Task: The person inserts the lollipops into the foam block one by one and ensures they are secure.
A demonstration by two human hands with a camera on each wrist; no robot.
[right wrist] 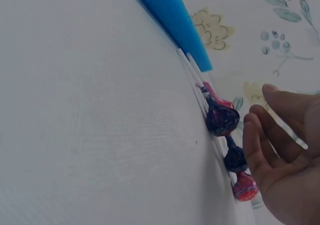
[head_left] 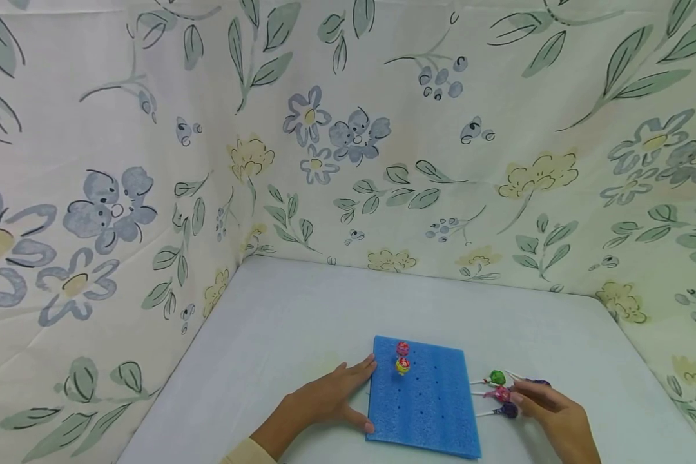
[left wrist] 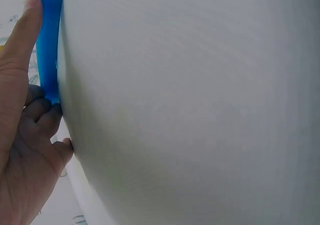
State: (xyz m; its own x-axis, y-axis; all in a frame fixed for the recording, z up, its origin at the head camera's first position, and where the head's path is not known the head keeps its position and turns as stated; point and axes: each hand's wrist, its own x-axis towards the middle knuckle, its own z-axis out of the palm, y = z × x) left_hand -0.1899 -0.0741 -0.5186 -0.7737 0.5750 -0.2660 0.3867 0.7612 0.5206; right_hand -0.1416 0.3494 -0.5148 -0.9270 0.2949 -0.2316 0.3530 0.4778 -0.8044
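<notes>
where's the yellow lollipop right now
In the head view, the yellow lollipop is on the far left part of the blue foam, just nearer the camera than the red lollipop.

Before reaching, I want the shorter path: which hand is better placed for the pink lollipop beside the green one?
Probably the right hand: it is close to the pink lollipop, whereas the left hand is at the left edge of the blue foam board, farther away.
</notes>
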